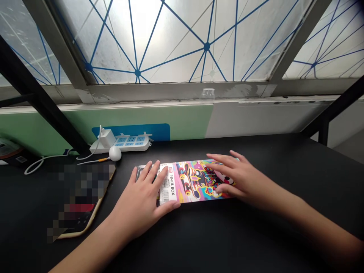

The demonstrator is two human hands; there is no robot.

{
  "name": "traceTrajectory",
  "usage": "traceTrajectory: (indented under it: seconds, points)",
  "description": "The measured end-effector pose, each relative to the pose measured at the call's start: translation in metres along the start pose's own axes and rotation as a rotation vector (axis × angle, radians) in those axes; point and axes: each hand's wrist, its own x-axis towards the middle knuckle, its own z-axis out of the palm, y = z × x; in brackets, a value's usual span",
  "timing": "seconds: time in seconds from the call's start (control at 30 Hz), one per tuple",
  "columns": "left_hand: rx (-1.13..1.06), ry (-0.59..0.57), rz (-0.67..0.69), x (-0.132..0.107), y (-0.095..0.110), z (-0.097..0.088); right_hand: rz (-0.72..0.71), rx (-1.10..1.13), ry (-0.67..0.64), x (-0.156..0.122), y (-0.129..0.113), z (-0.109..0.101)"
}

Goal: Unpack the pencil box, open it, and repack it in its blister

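A flat pencil box (190,182) lies on the black table, still in clear wrap, with a white "PENCIL BOX" label and barcode and a bright cartoon skateboard print. My left hand (143,193) covers its left end, fingers spread across the top and thumb along the near edge. A silver corner of the box shows past those fingers. My right hand (234,178) rests over the right end, fingers splayed on the print and partly hiding it.
To the left lies a phone (81,201) in a gold-edged case, its surface pixelated. Behind it are a white power strip (132,144) with a plugged-in charger (106,138), a white cable and a small white round object (115,153). A clear plastic cup (208,94) stands on the window ledge.
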Motion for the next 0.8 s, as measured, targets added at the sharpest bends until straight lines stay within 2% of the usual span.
traceTrajectory:
  seconds: [0.1, 0.17, 0.27, 0.37, 0.43, 0.5, 0.6, 0.67, 0.8]
  points:
    - [0.008, 0.003, -0.004, 0.001, -0.001, 0.001, -0.109, 0.022, -0.075, 0.007, -0.017, 0.010]
    - [0.009, -0.013, 0.000, 0.002, -0.002, 0.001, -0.118, 0.048, -0.141, 0.007, -0.018, 0.006]
    - [0.008, -0.040, 0.004, 0.003, -0.003, 0.000, -0.054, 0.081, -0.177, 0.000, -0.002, -0.011]
    - [0.004, -0.043, 0.002, 0.002, -0.002, -0.001, 0.012, 0.072, -0.145, -0.007, 0.016, -0.022]
    - [0.000, -0.032, 0.003, 0.002, -0.002, 0.000, 0.027, 0.030, -0.062, -0.007, 0.017, -0.020]
    - [-0.001, -0.011, 0.004, 0.002, -0.002, 0.002, 0.004, 0.010, -0.009, -0.004, 0.009, -0.012]
    - [-0.006, 0.010, 0.001, 0.003, -0.005, 0.003, -0.066, 0.065, -0.078, 0.001, -0.009, 0.000]
    - [-0.022, -0.002, -0.010, 0.005, -0.009, 0.001, -0.081, 0.102, -0.141, 0.001, -0.012, 0.003]
    - [-0.076, -0.092, -0.076, 0.008, -0.018, -0.008, -0.005, 0.100, -0.181, -0.005, 0.009, -0.004]
